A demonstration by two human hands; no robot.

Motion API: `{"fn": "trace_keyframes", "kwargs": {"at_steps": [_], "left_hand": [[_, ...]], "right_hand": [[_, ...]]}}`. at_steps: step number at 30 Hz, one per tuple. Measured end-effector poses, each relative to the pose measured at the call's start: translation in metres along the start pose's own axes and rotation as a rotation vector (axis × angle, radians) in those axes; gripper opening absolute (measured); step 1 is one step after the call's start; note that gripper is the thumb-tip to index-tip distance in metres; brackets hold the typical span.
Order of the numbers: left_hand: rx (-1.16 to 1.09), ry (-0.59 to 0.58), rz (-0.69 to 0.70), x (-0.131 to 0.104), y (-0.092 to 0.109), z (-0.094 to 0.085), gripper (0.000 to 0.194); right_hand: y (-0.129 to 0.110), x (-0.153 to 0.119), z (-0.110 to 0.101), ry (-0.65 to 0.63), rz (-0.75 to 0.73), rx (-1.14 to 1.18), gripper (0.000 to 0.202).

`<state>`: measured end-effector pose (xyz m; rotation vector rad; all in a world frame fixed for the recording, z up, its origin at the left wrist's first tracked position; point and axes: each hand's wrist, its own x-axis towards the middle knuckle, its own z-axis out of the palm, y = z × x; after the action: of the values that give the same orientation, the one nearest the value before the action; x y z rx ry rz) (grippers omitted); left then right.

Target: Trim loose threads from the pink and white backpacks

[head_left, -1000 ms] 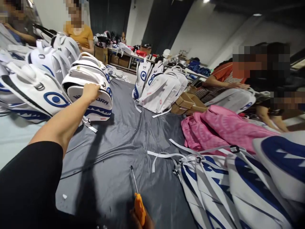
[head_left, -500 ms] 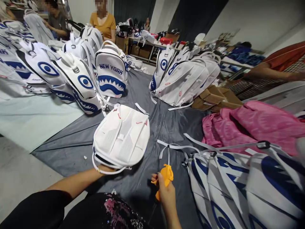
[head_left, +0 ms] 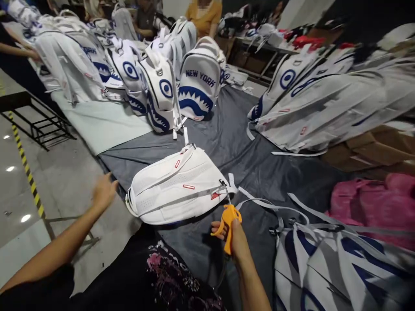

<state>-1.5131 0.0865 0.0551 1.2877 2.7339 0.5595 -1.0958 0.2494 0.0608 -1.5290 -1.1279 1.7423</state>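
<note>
A white backpack lies with its strap side up on the dark table cover, its top toward the left. My right hand is wrapped round an orange air blow gun. Its thin metal nozzle points away from me, and the tip is at the backpack's lower right corner, by a strap buckle; whether they touch I cannot tell. My left hand is off the bag, out to its left above the floor. It is slightly blurred, its fingers stretched out, with nothing in them.
White and blue backpacks stand along the far left, with more white bags at the right. Nearer me on the right lie further backpacks and pink bags. Cardboard boxes sit behind them. A black metal stand is at left.
My left hand has let go of the backpack and moved left. The bag has turned so its top points left. The blow gun's nozzle has come to its corner. My view has swung left.
</note>
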Motion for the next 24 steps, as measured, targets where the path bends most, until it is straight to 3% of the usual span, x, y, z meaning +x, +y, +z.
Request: {"fn": "trace_keyframes", "kwargs": {"at_steps": [4,6,8,12,15,17,22,24], "left_hand": [[-0.132,-0.243,0.239,0.019,0.051,0.049,0.075],[-0.249,-0.336,0.205,0.029,0.075,0.072,0.074],[-0.346,-0.374,0.138,0.036,0.086,0.082,0.067],[-0.575,-0.445,0.014,0.03,0.072,0.073,0.045],[-0.769,-0.605,-0.131,0.016,0.062,0.064,0.05],[-0.872,-0.711,-0.253,0.011,0.062,0.066,0.054],[-1.012,-0.851,-0.561,0.022,0.068,0.088,0.054],[-1.028,-0.904,-0.628,0.028,0.069,0.096,0.053]], "right_hand": [[-0.018,-0.003,0.029,-0.075,-0.034,-0.097,0.081],[-0.031,-0.005,0.037,-0.079,-0.056,-0.195,0.071],[-0.048,-0.003,0.038,-0.075,-0.044,-0.282,0.058],[-0.088,0.021,0.035,-0.039,-0.016,-0.44,0.041],[-0.107,0.047,0.043,0.002,-0.05,-0.578,0.042],[-0.109,0.055,0.056,-0.005,-0.045,-0.723,0.044],[-0.099,0.037,0.091,-0.233,0.046,-0.875,0.048],[-0.101,0.034,0.095,-0.211,0.006,-0.893,0.042]]}}
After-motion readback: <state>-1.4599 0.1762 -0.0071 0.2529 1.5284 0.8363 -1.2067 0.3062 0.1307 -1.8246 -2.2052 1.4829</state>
